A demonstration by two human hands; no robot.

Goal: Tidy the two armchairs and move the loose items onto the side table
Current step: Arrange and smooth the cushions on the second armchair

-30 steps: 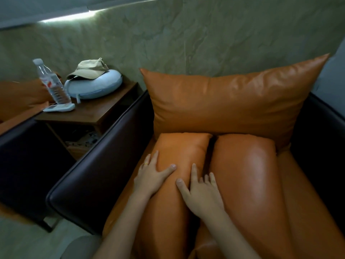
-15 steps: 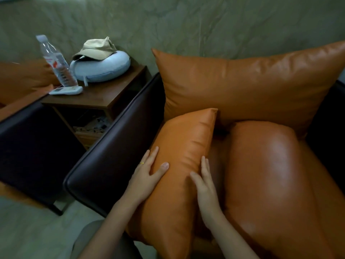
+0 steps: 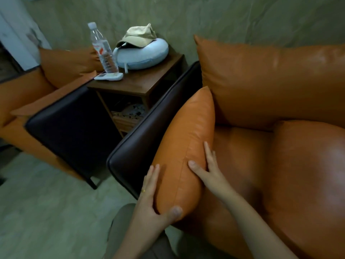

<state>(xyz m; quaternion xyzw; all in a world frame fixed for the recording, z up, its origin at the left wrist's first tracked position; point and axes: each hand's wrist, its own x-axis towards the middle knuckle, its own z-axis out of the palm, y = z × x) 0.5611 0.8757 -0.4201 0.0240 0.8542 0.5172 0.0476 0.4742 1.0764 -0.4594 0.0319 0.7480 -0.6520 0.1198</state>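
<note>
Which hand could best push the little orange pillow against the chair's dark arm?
Probably the right hand: it holds the seat side of the small pillow, opposite the dark armrest. The left hand cups the pillow's near end on the armrest side, in the way.

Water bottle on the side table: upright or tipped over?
Upright. The water bottle stands on its base on the side table, white cap on top, behind the white remote.
</note>
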